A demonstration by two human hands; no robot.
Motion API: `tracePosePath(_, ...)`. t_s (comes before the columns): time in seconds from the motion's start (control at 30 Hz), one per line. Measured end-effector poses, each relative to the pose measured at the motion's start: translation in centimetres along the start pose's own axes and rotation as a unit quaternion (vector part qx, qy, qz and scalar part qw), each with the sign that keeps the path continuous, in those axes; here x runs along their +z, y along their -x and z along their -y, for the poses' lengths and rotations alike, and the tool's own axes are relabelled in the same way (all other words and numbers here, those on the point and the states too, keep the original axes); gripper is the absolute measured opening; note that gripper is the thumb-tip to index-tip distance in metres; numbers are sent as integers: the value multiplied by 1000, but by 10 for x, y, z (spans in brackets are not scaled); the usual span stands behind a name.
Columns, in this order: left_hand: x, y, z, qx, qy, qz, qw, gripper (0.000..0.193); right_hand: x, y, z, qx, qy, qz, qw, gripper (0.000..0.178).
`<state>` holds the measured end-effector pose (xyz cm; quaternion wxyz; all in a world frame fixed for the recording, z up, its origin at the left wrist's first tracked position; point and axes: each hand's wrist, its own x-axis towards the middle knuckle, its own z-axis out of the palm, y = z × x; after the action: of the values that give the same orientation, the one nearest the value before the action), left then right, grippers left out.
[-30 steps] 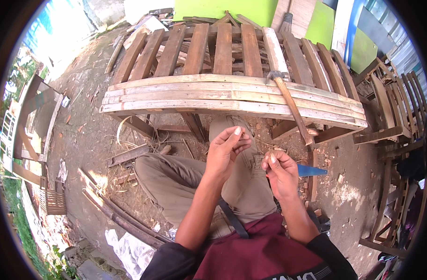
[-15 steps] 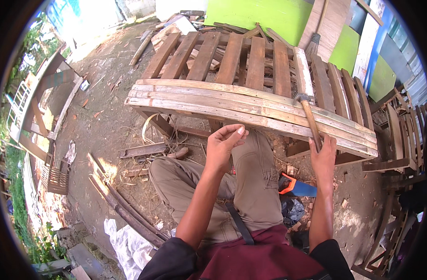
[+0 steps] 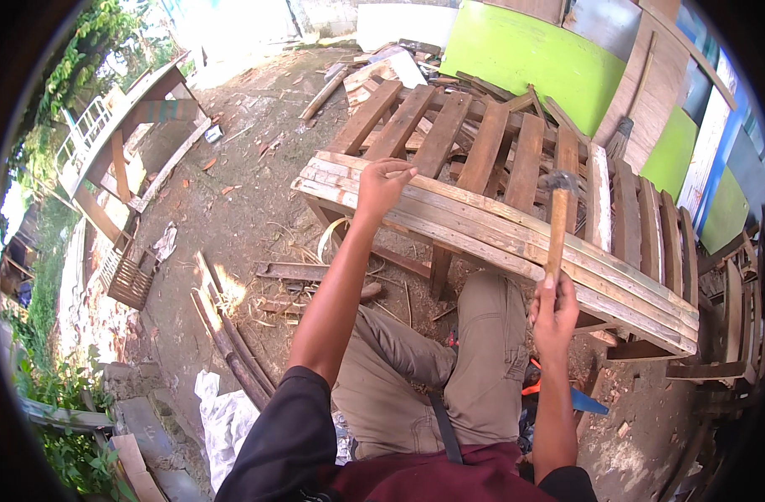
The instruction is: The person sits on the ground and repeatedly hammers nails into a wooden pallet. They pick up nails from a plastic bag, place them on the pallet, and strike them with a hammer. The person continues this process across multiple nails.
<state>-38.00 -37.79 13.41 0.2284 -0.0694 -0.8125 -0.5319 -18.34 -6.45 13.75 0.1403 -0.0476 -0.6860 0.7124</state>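
Observation:
In my right hand (image 3: 555, 311) is a hammer (image 3: 557, 234), gripped low on its wooden handle with the dark head raised over the slats. My left hand (image 3: 381, 191) rests at the far edge of the pale split-bamboo strips (image 3: 483, 219), toward their left end. Its thumb and fingers are pinched together; whatever they hold is too small to make out. The strips lie side by side along the near edge of a slatted wooden frame (image 3: 433, 134), whose brown slats run away from me.
Under the frame lie wood offcuts (image 3: 290, 271) and shavings. A saw with an orange and blue body (image 3: 585, 402) is on the ground by my right forearm. Long poles (image 3: 232, 335) and a white sack (image 3: 225, 427) lie at left. Green boards (image 3: 529, 58) and a broom (image 3: 620, 138) stand behind.
My left hand has moved from in front of the strips to their left part. The hammer has lifted off the strips and now stands more upright in my right hand. The view has shifted left.

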Motion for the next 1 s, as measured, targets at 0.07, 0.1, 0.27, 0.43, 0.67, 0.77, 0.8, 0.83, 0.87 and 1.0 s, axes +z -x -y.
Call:
tracePosePath(0.07, 10, 0, 5, -93, -13, 22, 995, 27, 19, -19, -1, -4, -17, 38, 999, 30)
tracePosePath(0.1, 13, -1, 8, -89, -39, 8, 995, 28, 26, -28, -3, -5, -26, 58, 998, 30)
tracePosePath(0.27, 22, -3, 9, -101, -104, 13, 989, 29, 47, -49, -24, -1, -26, 96, 995, 27)
tracePosePath(0.43, 23, 0, 5, -124, -113, 21, 986, 29, 53, -42, -25, 59, -51, 123, 989, 24)
tracePosePath(0.67, 24, 0, 5, -77, -127, -13, 989, 22, 59, -42, -27, 44, -72, 93, 992, 24)
tracePosePath(0.77, 24, 0, 4, -72, -132, -16, 988, 22, 59, -43, -27, 47, -72, 93, 992, 24)
tracePosePath(0.8, 23, 0, 4, -70, -136, -14, 988, 22, 58, -44, -28, 47, -72, 95, 992, 24)
tracePosePath(0.83, 23, 0, 3, -69, -139, -11, 988, 22, 58, -45, -29, 52, -67, 98, 992, 24)
tracePosePath(0.87, 22, 0, 4, -61, -142, -13, 988, 22, 57, -45, -29, 57, -62, 102, 991, 24)
tracePosePath(1.0, 22, -1, 0, -87, -148, 14, 985, 26, 56, -46, -25, 55, -34, 107, 992, 26)
